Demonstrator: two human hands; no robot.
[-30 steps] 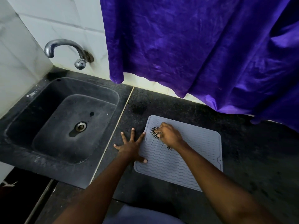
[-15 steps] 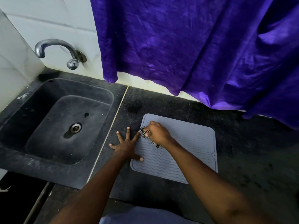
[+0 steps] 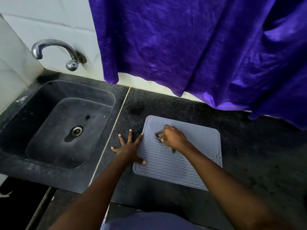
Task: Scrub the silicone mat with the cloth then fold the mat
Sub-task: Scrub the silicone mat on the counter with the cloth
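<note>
Hands, cloth, mat on dark counter

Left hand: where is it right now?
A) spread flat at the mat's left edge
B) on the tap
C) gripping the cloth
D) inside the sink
A: the left hand lies with fingers spread, its thumb and forefinger on the left edge of the mat and the other fingers on the counter. The right hand is the one that holds the cloth.

a home kitchen: dark stone counter, sink (tiled wall), tap.
</note>
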